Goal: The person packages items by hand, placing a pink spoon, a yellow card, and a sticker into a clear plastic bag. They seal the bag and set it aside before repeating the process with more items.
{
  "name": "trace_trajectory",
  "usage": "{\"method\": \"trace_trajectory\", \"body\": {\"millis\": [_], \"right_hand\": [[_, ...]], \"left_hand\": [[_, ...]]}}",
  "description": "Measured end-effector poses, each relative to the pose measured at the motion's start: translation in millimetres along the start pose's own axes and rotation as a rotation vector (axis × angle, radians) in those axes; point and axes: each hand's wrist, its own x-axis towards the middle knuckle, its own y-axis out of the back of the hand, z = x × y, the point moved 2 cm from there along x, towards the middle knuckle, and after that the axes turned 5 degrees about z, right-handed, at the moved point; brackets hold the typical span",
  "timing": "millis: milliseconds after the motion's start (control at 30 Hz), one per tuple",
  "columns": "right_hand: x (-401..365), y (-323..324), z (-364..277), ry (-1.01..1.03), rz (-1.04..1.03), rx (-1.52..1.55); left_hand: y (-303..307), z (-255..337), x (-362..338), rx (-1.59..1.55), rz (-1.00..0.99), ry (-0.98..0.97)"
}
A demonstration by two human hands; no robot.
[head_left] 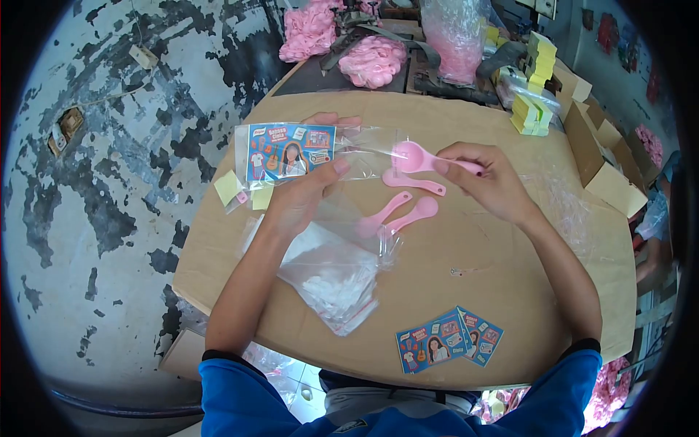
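Note:
My left hand (304,195) grips a clear plastic bag (368,138), thumb in front and fingers behind it. A printed blue card (290,151) lies inside the bag's left part. Pinched by its handle in my right hand (486,178) is a pink measuring spoon (413,156), its bowl overlapping the bag's right end. Just below, another pink spoon (409,182) rests on the table. Two more, a smaller pink spoon (387,211) and a larger pink spoon (419,213), lie nearer me beside a pile of clear bags (331,273).
Two printed cards (437,342) overlap near the table's front edge. Folded yellow papers (531,113) and an open cardboard box (601,156) stand at the back right. Bundles of pink items (373,62) sit behind the brown table covering (502,255). A peeling wall (102,218) borders the left.

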Motion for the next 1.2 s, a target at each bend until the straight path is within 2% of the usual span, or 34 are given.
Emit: {"method": "trace_trajectory", "body": {"millis": [67,200,300,367,400,467,500,600,700,800,900,1000,1100,1167,1200], "right_hand": [[0,3,-2,0.101,0.004,0.077],[-14,-14,-13,0.058,-0.101,0.188],[-27,-37,-30,0.154,-0.108,0.324],[-27,-41,-31,0.208,-0.027,0.211],[-27,-41,-31,0.235,0.013,0.153],[-25,-30,-33,0.111,0.025,0.006],[-23,-24,-33,0.051,0.031,-0.067],[-17,-25,-21,0.13,0.038,0.099],[-20,-21,-24,-0.005,-0.072,0.148],[-23,-38,-24,0.215,-0.043,0.343],[-27,-38,-24,0.233,-0.014,0.132],[-24,-35,-24,0.248,0.028,0.134],[-24,-7,-51,0.114,0.023,-0.007],[-23,18,-63,0.202,0.096,-0.256],[-24,27,-61,0.265,0.042,-0.344]], "left_hand": [[-3,-1,-2,-0.01,0.017,0.033],[-19,-23,-10,-0.05,-0.036,0.043],[-39,-25,-22,-0.186,-0.008,0.182],[-46,-21,-27,-0.216,0.003,0.24],[-46,-20,-26,-0.212,-0.008,0.192],[-46,-20,-24,-0.203,-0.031,0.094],[-46,-17,-22,-0.255,-0.027,0.123],[-45,-10,-19,-0.351,-0.018,0.179],[-49,-13,-22,-0.288,-0.031,0.167],[-55,-15,-27,-0.195,-0.074,0.164],[-60,-18,-30,-0.204,-0.121,0.19],[-64,-21,-35,-0.199,-0.12,0.185],[-58,-22,-31,-0.229,-0.007,0.254],[-46,-21,-19,-0.167,0.171,0.229],[-41,-21,-16,-0.142,0.259,0.221]]}}
